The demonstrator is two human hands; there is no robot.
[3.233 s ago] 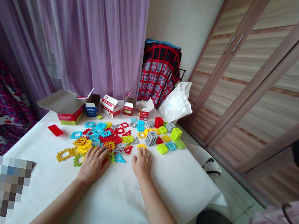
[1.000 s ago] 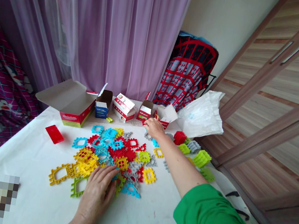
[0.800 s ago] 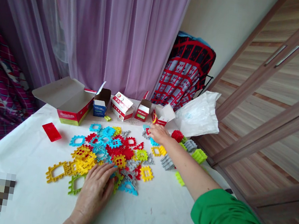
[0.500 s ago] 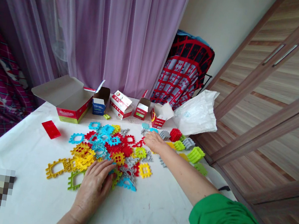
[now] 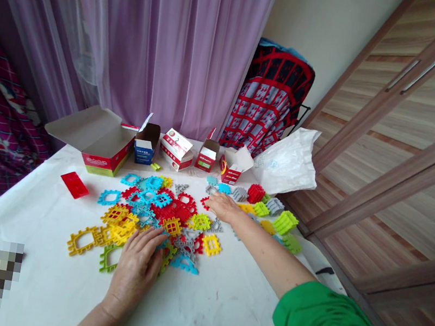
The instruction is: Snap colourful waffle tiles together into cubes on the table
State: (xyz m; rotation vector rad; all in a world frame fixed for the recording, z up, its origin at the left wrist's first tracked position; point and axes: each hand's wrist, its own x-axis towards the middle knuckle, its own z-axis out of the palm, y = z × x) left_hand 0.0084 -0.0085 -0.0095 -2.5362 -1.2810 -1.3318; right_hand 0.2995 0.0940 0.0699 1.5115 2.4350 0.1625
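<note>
Right hand (image 5: 223,207) has come back from the little boxes and now lies flat at the far edge of the heap. A big purple curtain (image 5: 158,38) hangs at the back, and tall wood wardrobe doors (image 5: 400,159) stand on the right. A table with a white cover (image 5: 218,317) fills the middle of the view. A red and black cloth (image 5: 267,96) hangs near its far corner, with a white plastic bag (image 5: 287,163) just in front. Along the far edge sit 1 long open red box (image 5: 104,148) and 4 smaller boxes. A big heap of bright plastic grid tiles (image 5: 168,216) lies in the middle of the table. To the right is a row of built-up blocks, with a green stack (image 5: 285,223) and a red cube (image 5: 256,193). A flat red tile (image 5: 74,185) lies alone on the left. Left hand (image 5: 134,274) sits on the near edge of the heap, its fingers (image 5: 153,244) a little bent over the tiles, and I cannot tell if they hold 1. The right fingers (image 5: 212,198) are stretched out, with nothing held that I can see
</note>
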